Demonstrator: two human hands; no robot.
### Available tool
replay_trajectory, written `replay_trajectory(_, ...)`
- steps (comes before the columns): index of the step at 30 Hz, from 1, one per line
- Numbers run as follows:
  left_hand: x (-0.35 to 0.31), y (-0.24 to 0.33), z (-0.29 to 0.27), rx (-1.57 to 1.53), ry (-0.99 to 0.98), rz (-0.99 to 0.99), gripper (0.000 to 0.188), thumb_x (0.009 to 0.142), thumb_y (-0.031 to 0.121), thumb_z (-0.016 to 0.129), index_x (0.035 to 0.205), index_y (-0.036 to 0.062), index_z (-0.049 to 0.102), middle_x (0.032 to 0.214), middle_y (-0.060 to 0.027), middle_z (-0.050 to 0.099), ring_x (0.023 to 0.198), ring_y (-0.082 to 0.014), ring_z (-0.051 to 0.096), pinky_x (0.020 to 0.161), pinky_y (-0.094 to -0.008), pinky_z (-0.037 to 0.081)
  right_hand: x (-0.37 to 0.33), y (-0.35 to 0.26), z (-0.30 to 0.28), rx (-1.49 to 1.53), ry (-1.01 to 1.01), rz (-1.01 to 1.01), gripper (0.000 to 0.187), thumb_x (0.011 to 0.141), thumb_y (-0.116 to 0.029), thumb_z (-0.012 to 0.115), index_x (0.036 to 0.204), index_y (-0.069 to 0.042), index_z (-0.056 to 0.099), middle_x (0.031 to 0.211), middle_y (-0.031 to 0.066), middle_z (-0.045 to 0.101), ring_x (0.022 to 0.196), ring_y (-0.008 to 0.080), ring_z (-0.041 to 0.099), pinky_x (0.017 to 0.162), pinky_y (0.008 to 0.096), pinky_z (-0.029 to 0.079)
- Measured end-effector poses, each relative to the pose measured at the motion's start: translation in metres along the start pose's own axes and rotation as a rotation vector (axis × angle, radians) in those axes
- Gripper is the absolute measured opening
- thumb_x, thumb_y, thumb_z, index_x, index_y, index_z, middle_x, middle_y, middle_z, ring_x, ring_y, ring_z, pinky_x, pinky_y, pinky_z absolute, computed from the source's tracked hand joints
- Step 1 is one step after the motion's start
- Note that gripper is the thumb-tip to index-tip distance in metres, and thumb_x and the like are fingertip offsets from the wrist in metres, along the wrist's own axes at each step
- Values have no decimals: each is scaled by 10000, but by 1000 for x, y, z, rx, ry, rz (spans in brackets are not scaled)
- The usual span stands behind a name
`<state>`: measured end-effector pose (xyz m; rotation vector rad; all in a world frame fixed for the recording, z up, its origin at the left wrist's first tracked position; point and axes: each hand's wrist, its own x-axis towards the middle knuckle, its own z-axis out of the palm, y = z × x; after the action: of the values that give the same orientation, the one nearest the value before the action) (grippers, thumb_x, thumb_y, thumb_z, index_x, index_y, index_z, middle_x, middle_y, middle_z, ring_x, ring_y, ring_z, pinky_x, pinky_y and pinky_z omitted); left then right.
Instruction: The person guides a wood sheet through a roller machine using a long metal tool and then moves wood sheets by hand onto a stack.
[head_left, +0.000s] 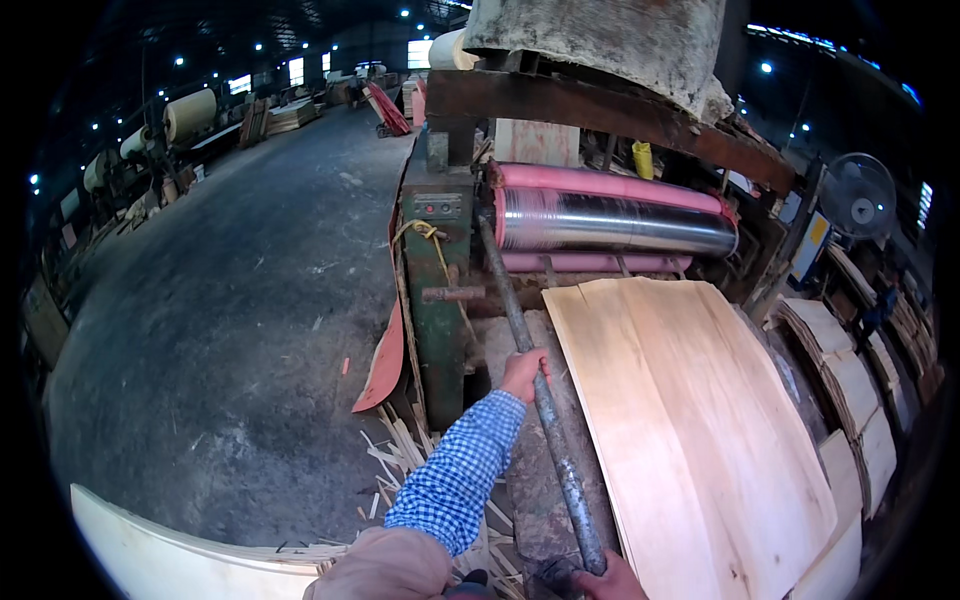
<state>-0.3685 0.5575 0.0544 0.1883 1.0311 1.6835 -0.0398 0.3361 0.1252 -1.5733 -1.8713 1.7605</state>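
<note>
My left hand (525, 375), at the end of a blue-and-white checked sleeve, is wrapped round a long, worn metal pipe (560, 455). The pipe slants from the machine's left side frame down toward me. At the pipe's lower end, my right hand (612, 580) is closed on it, partly cut off by the picture's bottom edge. Right of the pipe lies a stack of pale wood veneer sheets (680, 400). Beyond the sheets is a roller machine with a shiny metal roller (610, 221) between pink rollers (620, 187).
A green machine column (436, 310) with control buttons and a yellow cord stands left of the pipe. Wood offcuts (405, 450) litter the floor below it. More veneer stacks (845, 370) and a fan (860, 196) are at right. A pale sheet (200, 550) lies at lower left.
</note>
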Motion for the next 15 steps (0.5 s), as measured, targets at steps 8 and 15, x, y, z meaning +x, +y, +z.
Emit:
replay_trajectory(8, -96, -66, 25, -166, -34, -76, 157, 814, 141, 584, 704, 59, 508, 576, -46, 497, 461, -158, 496, 418, -325, 430, -28, 121, -19, -158, 257, -18, 371, 753, -203, 693, 1033, 17, 592, 703, 115, 623, 600, 162, 581, 547, 320, 472)
replay_trajectory(15, -121, -122, 13, -571, -742, -390, 221, 901, 280, 525, 770, 104, 511, 626, 2, 500, 571, -132, 491, 551, -295, 437, -83, 138, -5, -82, 70, 505, 464, 769, -339, 683, 1037, 24, 574, 729, 159, 632, 686, 263, 617, 620, 381, 486)
